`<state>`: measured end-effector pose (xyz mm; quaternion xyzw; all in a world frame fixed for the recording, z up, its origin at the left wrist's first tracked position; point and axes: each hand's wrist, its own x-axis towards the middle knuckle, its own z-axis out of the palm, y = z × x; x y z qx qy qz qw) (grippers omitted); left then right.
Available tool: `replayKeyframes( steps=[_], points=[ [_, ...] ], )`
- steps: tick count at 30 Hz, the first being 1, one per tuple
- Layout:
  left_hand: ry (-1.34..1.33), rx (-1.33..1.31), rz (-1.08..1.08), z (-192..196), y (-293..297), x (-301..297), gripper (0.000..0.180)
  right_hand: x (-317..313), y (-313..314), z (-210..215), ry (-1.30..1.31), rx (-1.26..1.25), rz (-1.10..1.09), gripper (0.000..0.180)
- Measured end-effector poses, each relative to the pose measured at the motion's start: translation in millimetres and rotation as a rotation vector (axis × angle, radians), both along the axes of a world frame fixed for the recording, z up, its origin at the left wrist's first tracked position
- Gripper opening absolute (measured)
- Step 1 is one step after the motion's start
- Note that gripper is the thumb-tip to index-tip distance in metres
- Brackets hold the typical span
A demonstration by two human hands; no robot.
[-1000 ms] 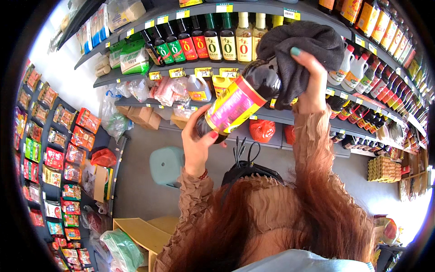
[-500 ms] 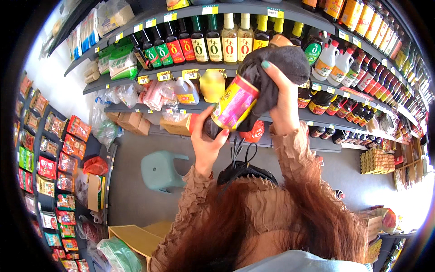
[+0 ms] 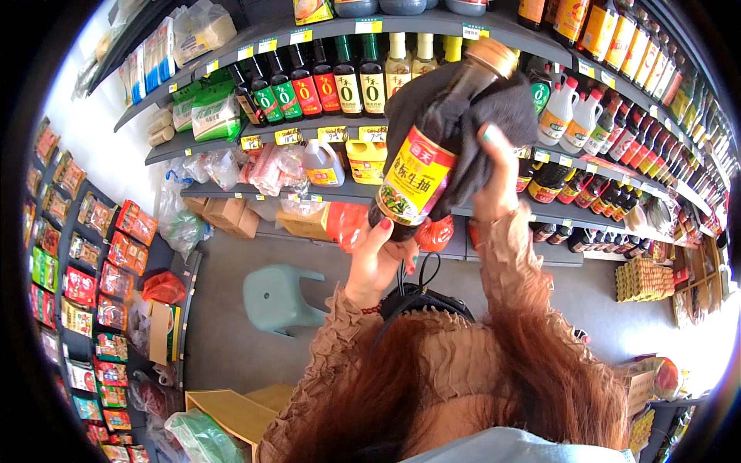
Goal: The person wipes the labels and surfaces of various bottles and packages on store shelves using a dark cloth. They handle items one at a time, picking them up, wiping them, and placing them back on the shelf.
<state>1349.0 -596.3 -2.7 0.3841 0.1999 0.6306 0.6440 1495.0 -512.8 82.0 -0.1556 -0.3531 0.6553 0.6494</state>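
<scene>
A dark sauce bottle (image 3: 421, 177) with a yellow, red and pink label is held up at a tilt in front of the shelves, its tan cap toward the upper right. My left hand (image 3: 378, 262) grips it around the base, fingers closed. Behind the bottle's neck and side lies a dark grey cloth (image 3: 494, 116). My right hand (image 3: 498, 166) is closed on this cloth at the bottle's right, thumb showing; its other fingers are hidden behind the fabric.
Shelves ahead carry rows of sauce bottles (image 3: 309, 85), white jugs (image 3: 559, 112) and a yellow jug (image 3: 367, 160). Below stand a teal stool (image 3: 274, 297) and cardboard boxes (image 3: 231, 216). Packet racks (image 3: 85, 285) line the left; stacked egg trays (image 3: 644, 278) stand at the right.
The bottle has turned, so its label front and cap now show. My left hand has shifted down under the base. My right hand and the cloth have moved lower and slightly right.
</scene>
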Motion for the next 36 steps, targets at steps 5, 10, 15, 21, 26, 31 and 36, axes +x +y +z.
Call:
replayKeyframes(
  steps=[5, 10, 15, 21, 26, 31, 36],
  points=[
    [-0.273, -0.091, -0.219, 6.7, -0.2, -0.9, 0.053, -19.6, -31.0, -11.5, -0.2, -0.044, 0.146, 0.054],
    [0.531, 0.01, 0.258, 5.1, 20.0, -38.3, 0.044, -3.6, -26.6, -20.0, -0.363, 0.087, 0.166, 0.04],
    [0.32, 0.079, 0.381, 56.4, 29.5, -27.0, 0.037, -16.6, -9.9, -43.2, -1.063, 1.058, -0.478, 0.032],
    [-0.24, -0.11, 0.333, 12.3, 58.3, -1.9, 0.012, 15.6, -3.3, -79.8, -1.623, 0.934, -0.388, 0.044],
    [-0.346, 0.012, 0.216, 7.5, 70.3, 12.8, 0.02, 69.6, 4.5, -99.0, -1.615, 0.761, -0.508, 0.047],
    [-0.401, 0.078, 0.086, 8.1, 96.3, 59.1, 0.03, 101.2, -4.9, -80.3, -0.832, 0.161, -0.469, 0.063],
    [0.045, 0.551, 0.006, 44.4, 115.2, 115.1, 0.058, 137.1, 14.7, -104.8, -0.435, -0.028, -0.484, 0.059]
  ],
)
